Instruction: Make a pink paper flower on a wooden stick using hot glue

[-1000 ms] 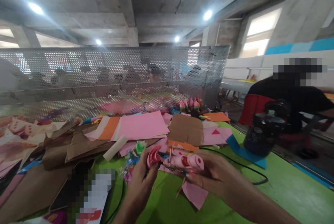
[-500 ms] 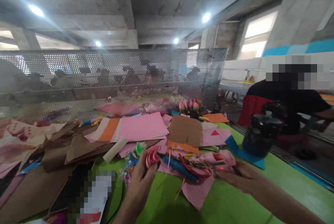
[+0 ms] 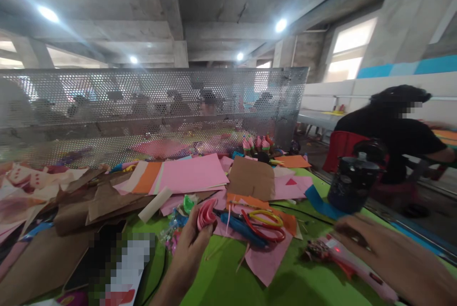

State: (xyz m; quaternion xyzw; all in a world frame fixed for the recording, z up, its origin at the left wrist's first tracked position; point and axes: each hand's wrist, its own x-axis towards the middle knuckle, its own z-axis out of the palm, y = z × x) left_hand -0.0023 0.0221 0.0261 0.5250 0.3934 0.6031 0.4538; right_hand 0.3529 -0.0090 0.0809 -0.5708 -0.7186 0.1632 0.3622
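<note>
My left hand [image 3: 191,246] is closed around a rolled pink paper piece [image 3: 206,214], whose curled layers show between thumb and fingers. At the right, my right hand [image 3: 382,244] is curled against a pink glue gun [image 3: 355,263] with a lit red light. The gun's dark, crusted nozzle points left, and its handle end extends toward the lower right. Some of the right fingers are hidden or blurred. Between the hands lie red-handled scissors [image 3: 273,235], yellow-handled scissors [image 3: 266,216] and a blue tool [image 3: 241,231], over a pink sheet [image 3: 266,261].
Pink sheets [image 3: 193,172], a brown piece [image 3: 250,177] and brown scraps [image 3: 110,196] cover the back and left of the green table [image 3: 221,282]. A dark jug [image 3: 352,184] stands right. Beyond are a perforated metal screen [image 3: 150,106] and a seated person [image 3: 389,125].
My right hand and the glue gun have moved right, away from the scissors, uncovering the yellow handles. My left hand keeps the pink roll almost in place.
</note>
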